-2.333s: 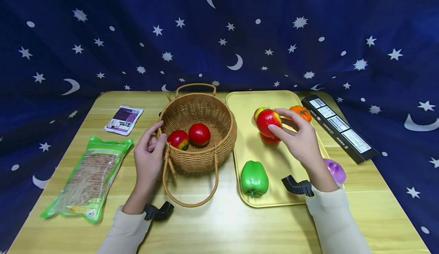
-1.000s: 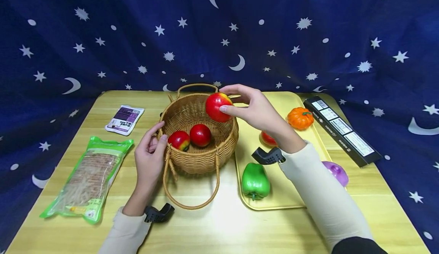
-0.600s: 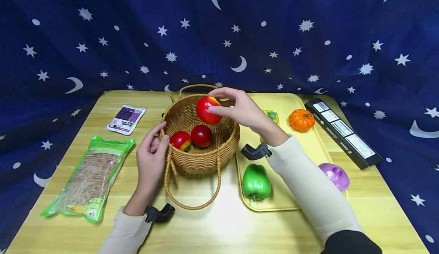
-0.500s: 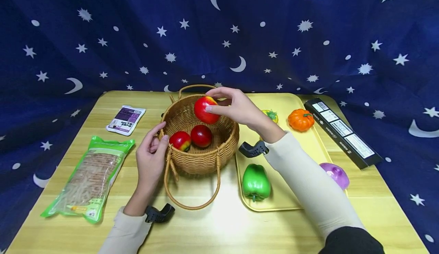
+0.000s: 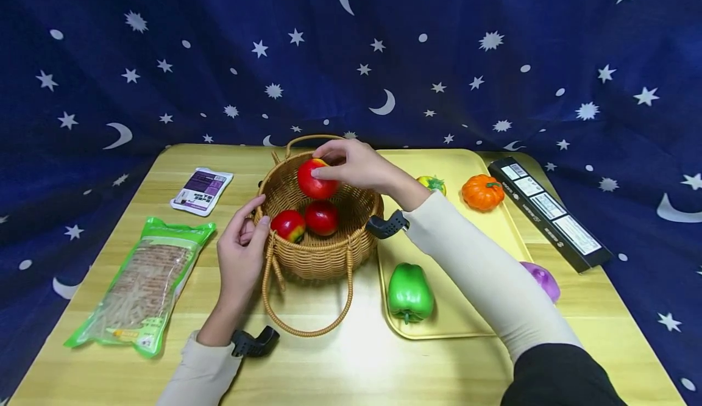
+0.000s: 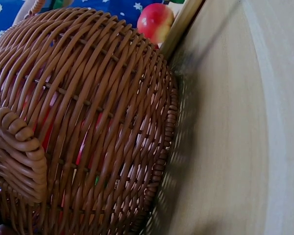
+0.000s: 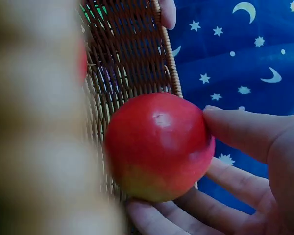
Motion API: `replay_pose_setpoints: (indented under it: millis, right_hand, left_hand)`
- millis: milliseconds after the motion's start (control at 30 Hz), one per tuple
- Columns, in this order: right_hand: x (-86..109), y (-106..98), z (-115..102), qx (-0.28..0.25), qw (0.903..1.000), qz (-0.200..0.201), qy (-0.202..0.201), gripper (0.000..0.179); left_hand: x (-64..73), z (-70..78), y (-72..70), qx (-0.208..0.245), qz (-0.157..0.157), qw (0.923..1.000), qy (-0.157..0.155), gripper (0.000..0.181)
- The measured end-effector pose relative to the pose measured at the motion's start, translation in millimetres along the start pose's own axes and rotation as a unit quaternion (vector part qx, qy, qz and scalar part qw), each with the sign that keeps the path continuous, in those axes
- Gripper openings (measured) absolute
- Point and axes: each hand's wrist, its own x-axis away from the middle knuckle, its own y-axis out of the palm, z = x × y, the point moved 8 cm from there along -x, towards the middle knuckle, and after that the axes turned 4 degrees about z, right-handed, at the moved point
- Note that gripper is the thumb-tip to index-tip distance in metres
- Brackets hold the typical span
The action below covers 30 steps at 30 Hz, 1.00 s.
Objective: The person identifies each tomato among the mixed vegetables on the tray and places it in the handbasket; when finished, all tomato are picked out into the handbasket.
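Observation:
A red apple (image 5: 318,178) with a yellow patch is held between the thumb and fingers of my right hand (image 5: 356,163), inside the upper part of the wicker basket (image 5: 312,258). In the right wrist view, the thumb and fingertips press around that apple (image 7: 159,147). Two more red apples lie in the basket, one at the left (image 5: 288,225) and a darker one (image 5: 322,217) beside it. My left hand (image 5: 239,259) grips the basket's left rim, thumb inside and fingers outside. The left wrist view shows the basket's woven side (image 6: 98,112).
On the yellow tray (image 5: 466,308) are a green bell pepper (image 5: 410,293), a small orange pumpkin (image 5: 482,192) and a yellow fruit with a green top (image 5: 433,183). A purple onion (image 5: 543,281) and black box (image 5: 548,214) lie right. Left are a noodle bag (image 5: 144,284) and purple-white pouch (image 5: 201,191).
My right hand has picked the apple up off the tray and carried it left, then down into the basket's opening. My left hand has stayed at the rim.

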Motion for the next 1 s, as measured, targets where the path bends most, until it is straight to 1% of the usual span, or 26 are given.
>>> replay_pose_setpoints:
  millis: [100, 200, 367, 467, 700, 767, 833, 933, 1000]
  right_hand:
    - [-0.7, 1, 2, -0.013, 0.9993, -0.023, 0.025, 0.038]
    - [-1.7, 1, 2, -0.019, 0.9977, -0.045, 0.047, 0.038]
    - [-3.9, 5, 3, -0.007, 0.9943, -0.081, 0.068, 0.040]
    - [-5.4, 8, 4, -0.003, 0.9933, -0.087, 0.076, 0.040]
    - [-13.6, 20, -3, 0.051, 0.9955, -0.069, 0.039, 0.039]
    - [-15.8, 23, -5, 0.055, 0.9960, -0.063, 0.032, 0.040]
    - [-17.7, 26, -5, 0.049, 0.9966, -0.060, 0.029, 0.040]
    - [-19.4, 29, -4, 0.022, 0.9974, -0.062, 0.032, 0.043]
    - [-19.6, 31, -2, 0.013, 0.9976, -0.060, 0.031, 0.044]
  left_hand:
    - [-0.7, 1.9, 0.9, 0.001, -0.003, 1.0000, 0.007, 0.035]
    - [-0.9, 2.7, 1.2, 0.000, -0.003, 1.0000, 0.007, 0.034]
    - [-0.2, 2.9, 0.9, -0.003, -0.002, 1.0000, 0.002, 0.034]
    - [0.4, 1.6, 0.9, -0.006, -0.002, 1.0000, -0.001, 0.035]
    - [0.2, 2.5, 1.6, -0.019, -0.001, 0.9998, 0.001, 0.035]
    - [0.0, 3.1, 2.2, -0.021, -0.002, 0.9998, 0.001, 0.035]
    - [-0.3, 2.8, 2.1, -0.018, -0.002, 0.9998, 0.002, 0.036]
    - [-0.2, 3.9, 1.7, -0.015, -0.002, 0.9999, 0.003, 0.035]
    - [0.5, 7.1, 2.0, -0.015, -0.003, 0.9999, 0.003, 0.035]
